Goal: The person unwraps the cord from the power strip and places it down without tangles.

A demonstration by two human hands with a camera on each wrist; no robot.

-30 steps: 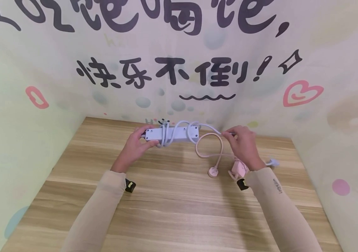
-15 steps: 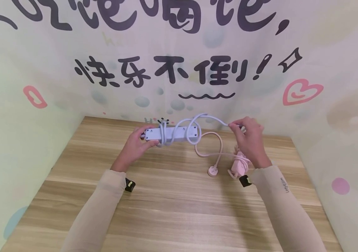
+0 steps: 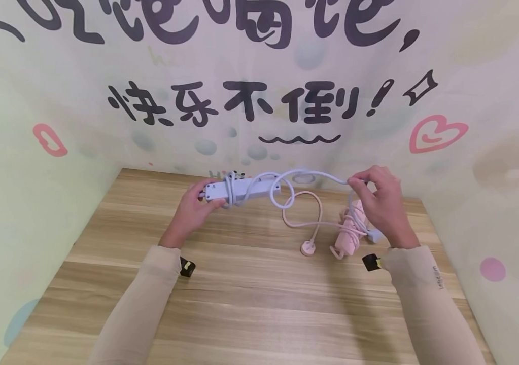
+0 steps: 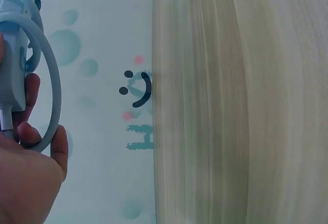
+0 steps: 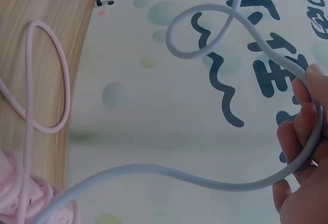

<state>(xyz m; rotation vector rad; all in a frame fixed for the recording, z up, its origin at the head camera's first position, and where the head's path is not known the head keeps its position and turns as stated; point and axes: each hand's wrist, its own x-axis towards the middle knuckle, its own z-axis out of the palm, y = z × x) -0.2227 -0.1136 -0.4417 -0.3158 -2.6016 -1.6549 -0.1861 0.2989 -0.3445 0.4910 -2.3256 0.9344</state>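
A light blue power strip (image 3: 245,188) is held above the back of the table by my left hand (image 3: 194,207), which grips its left end. Its blue cord (image 3: 316,174) wraps round the strip, makes a loose loop at the right end and runs to my right hand (image 3: 380,200). Thumb and fingers of that hand pinch the cord; from there it hangs down to a blue plug (image 3: 374,235). In the left wrist view, a bend of cord passes by the left fingers (image 4: 60,149). The right wrist view shows the cord (image 5: 154,168) curving through the right hand.
A pink power strip (image 3: 347,237), wrapped in its own cord, lies on the wooden table (image 3: 259,304) below my right hand. Its pink plug (image 3: 308,247) lies to its left. A printed cloth wall (image 3: 241,121) stands directly behind the table.
My right hand has moved right, drawing the cord out farther from the strip. The blue plug has shifted left beside the pink strip. My left hand keeps its hold, with the strip slightly tilted.
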